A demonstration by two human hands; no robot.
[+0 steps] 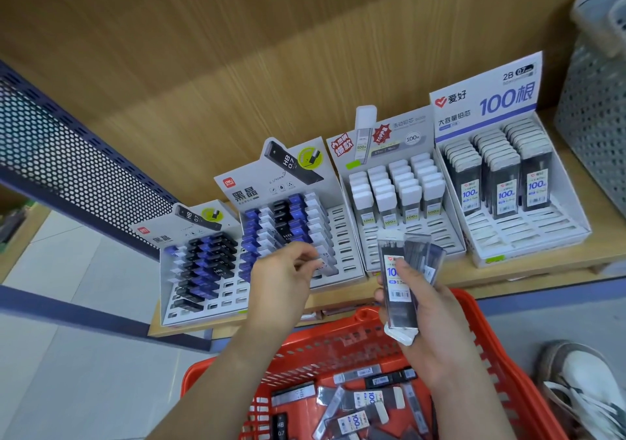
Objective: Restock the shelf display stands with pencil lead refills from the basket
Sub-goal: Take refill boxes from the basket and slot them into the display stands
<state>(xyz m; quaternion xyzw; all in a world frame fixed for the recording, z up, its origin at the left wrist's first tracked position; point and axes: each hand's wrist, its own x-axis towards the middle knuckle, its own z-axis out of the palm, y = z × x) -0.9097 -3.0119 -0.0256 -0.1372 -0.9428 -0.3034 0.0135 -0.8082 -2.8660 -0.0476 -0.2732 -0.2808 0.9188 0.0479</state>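
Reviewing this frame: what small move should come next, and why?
Probably the right hand should carry its refill packs to the rightmost stand and slot one into an empty front slot. Their blue "100" labels look like that stand's stock, and its front rows stand empty. The left hand pinches a white refill in the second stand from the left.

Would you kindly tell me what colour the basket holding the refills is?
Red-orange plastic basket, best in the head view.
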